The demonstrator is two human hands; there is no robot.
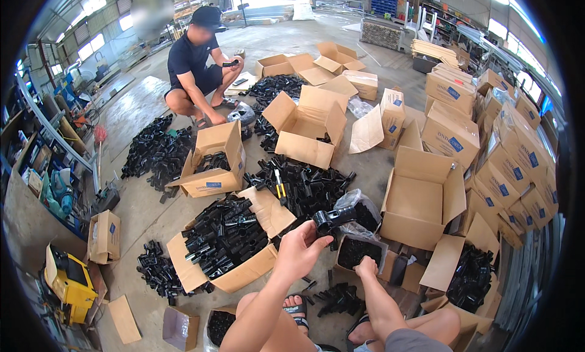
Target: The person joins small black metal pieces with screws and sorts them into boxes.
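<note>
My left hand (300, 249) is closed round a black tubular pipe fitting (335, 218) with a ring-shaped end, held up above the piles. My right hand (367, 267) reaches to the near edge of a small box of small black parts (358, 253); its fingers are drawn together, and what they hold is too small to tell. Behind that box sits a clear plastic bag (356, 199) by more black parts. Left of my hands, an open carton (244, 276) is heaped with black fittings (222, 236). Yellow-handled pliers (280, 184) lie on a loose pile of fittings (311, 184).
Across the floor, a person (198, 65) squats by more piles, one hand holding a black piece. An open carton (415, 196) stands right of my hands, before stacked closed cartons (451, 132). A yellow machine (70, 285) is at the left. Loose black parts (338, 300) lie between my feet.
</note>
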